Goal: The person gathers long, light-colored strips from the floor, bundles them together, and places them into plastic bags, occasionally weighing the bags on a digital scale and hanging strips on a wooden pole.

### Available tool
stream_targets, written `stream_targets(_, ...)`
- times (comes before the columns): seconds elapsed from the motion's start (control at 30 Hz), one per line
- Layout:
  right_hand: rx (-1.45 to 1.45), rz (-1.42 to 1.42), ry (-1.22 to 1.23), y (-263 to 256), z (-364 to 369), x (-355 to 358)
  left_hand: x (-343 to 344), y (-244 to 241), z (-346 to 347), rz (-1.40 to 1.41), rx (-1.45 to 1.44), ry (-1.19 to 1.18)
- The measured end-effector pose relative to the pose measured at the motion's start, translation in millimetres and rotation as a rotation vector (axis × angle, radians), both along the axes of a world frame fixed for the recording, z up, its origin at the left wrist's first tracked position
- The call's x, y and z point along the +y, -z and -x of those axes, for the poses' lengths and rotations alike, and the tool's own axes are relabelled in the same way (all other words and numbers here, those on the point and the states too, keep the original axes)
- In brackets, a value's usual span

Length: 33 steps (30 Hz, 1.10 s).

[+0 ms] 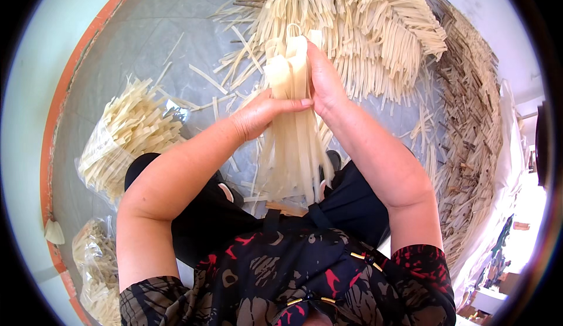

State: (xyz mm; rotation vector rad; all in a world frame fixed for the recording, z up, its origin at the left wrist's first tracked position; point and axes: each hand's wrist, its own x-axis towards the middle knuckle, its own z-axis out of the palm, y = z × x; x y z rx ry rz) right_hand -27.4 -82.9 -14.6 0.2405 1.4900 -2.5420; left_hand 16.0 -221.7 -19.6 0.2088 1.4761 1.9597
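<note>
Both hands hold one bundle of pale, flat dried strips (290,150), whose looped upper ends stand above my fingers and whose loose ends fan down between my knees. My left hand (264,110) grips the bundle from the left, its thumb lying across the front. On the right side, my right hand (324,79) closes around the upper part, near the folded loops; its fingers are mostly hidden behind the strips. Just beyond my hands lies a large layered pile of similar pale strips (365,31), with thin brown sticks at its far left edge.
A plastic bag of pale strips (127,137) lies at my left, with another filled bag (94,269) nearer. Loose strips (208,79) are scattered on the grey floor (114,53). Along the right stands a long stack of strips and sticks (466,141) beside white sheeting (506,167).
</note>
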Motion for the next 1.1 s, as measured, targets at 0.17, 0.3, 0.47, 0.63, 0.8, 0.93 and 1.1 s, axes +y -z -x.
stream_targets(0.17,0.573,-0.516,0.177,-10.8,14.8,14.5,3.9,8.9,2.8,-0.088,-0.233,0.006)
stream_targets(0.3,0.313,-0.733,-0.074,-7.1,10.1,13.7,-0.2,8.8,2.3,-0.194,-0.243,0.046)
stream_targets(0.47,0.380,-0.678,-0.040,-34.2,5.6,8.2,3.1,6.0,20.6,-0.297,-0.021,-0.150)
stream_targets(0.63,0.665,-1.118,-0.428,-66.6,-25.8,-34.0,-41.2,-57.1,41.6,-0.669,-0.173,-0.564)
stream_targets(0.8,0.824,-1.083,-0.441,-66.8,-7.3,-104.4,-92.1,-92.6,24.6,-0.528,-0.070,-0.896)
stream_targets(0.93,0.748,-0.878,-0.492,-49.4,9.4,-166.7,-159.9,-70.1,34.8,-0.440,0.249,-0.749)
stream_targets(1.1,0.850,-0.801,-0.538,-13.1,26.7,-230.3,-269.7,-28.2,-5.5,-0.156,0.243,-0.729)
